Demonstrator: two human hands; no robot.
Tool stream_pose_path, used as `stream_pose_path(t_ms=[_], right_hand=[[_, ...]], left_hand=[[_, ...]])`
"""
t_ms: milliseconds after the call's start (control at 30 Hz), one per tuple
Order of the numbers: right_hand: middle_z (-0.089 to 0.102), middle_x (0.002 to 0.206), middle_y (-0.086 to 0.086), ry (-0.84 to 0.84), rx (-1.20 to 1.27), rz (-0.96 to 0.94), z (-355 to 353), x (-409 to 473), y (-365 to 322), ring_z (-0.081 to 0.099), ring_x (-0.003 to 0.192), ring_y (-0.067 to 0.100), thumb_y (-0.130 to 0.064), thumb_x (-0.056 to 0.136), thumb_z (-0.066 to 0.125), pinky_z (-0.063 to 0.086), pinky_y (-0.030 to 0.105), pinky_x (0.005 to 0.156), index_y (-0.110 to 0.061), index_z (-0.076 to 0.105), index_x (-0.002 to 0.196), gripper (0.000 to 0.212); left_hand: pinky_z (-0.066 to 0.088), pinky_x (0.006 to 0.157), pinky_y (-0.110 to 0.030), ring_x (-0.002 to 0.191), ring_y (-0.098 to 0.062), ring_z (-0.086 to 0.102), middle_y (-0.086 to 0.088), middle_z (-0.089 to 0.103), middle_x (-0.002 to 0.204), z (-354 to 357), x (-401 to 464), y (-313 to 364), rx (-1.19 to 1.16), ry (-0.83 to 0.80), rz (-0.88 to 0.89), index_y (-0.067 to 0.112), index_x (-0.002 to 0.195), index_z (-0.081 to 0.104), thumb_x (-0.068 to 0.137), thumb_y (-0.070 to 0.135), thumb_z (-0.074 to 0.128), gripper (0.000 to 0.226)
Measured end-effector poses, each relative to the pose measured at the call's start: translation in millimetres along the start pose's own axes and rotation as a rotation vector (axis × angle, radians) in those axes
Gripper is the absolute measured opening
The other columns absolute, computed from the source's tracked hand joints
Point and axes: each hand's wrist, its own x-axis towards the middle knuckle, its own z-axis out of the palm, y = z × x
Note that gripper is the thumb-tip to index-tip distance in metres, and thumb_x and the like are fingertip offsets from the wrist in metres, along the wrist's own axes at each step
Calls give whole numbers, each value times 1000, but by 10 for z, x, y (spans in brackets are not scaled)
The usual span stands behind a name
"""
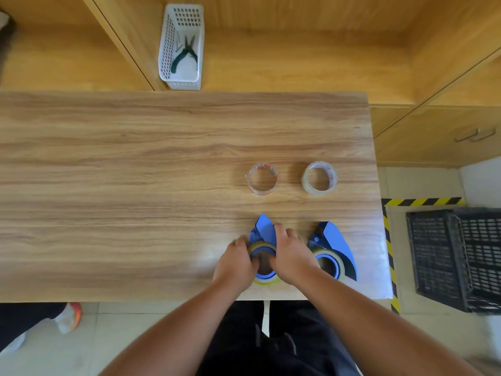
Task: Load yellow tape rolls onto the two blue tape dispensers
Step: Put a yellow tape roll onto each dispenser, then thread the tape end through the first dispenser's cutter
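Now both hands point(264, 256) on yellow roll point(262, 246)

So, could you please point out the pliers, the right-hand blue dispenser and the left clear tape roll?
pliers point(185, 54): head view, at the pivot.
right-hand blue dispenser point(337, 241): head view, flat side plate.
left clear tape roll point(254, 189): head view, near rim.

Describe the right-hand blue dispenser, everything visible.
The right blue dispenser looks like moulded plastic and lies flat on the wooden table near its right edge. A broad curved blue guard sweeps along its right side to a pointed far tip. A yellow tape roll sits around its round blue hub; the hub centre looks dark. Neither hand touches it: the right hand is just to its left, on the other dispenser.
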Motion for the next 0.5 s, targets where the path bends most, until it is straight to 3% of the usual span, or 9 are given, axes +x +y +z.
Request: stream_pose_path(t_ms=[133, 267, 333, 400, 500], right_hand=[[46, 140, 5, 21, 135, -30, -54, -20, -15, 52, 116, 27, -25, 87, 62, 52, 38, 82, -22, 29, 148, 69], [46, 130, -4, 27, 330, -49, -214, -82, -7, 58, 97, 15, -24, 79, 67, 48, 24, 60, -29, 38, 144, 71], [47, 123, -9, 25, 440, -73, -318, -149, -7, 60, 94, 8, -25, 77, 70, 54, 25, 63, -38, 39, 141, 72], [53, 122, -12, 19, 581, -123, -421, -244, -7, 64, 92, 5, -21, 77, 72, 60, 34, 74, -49, 38, 135, 73], [64, 114, -8, 23, 756, -200, -551, -401, -32, 68, 79, 13, -11, 79, 73, 57, 35, 76, -53, 36, 129, 76]], left_hand=[[43, 70, -32, 83, -17, 55, 3, 61, 103, -132, -54, 17, 24, 6, 30, 21, 118, 55, 94, 38, 60, 30], [52, 74, -38, 92, -26, 64, -1, 63, 108, -332, -172, 64, 35, 67, 61, 19, 122, 57, 90, 34, 63, 36], [55, 78, -41, 95, -29, 66, -4, 63, 113, -436, -258, 120, 38, 118, 92, 18, 122, 58, 89, 32, 64, 37], [56, 80, -44, 95, -29, 66, -3, 61, 115, -537, -362, 199, 25, 170, 116, 19, 121, 57, 89, 34, 65, 36], [56, 79, -41, 93, -22, 65, 4, 60, 113, -681, -527, 353, -29, 244, 166, 23, 121, 57, 90, 38, 67, 36]])
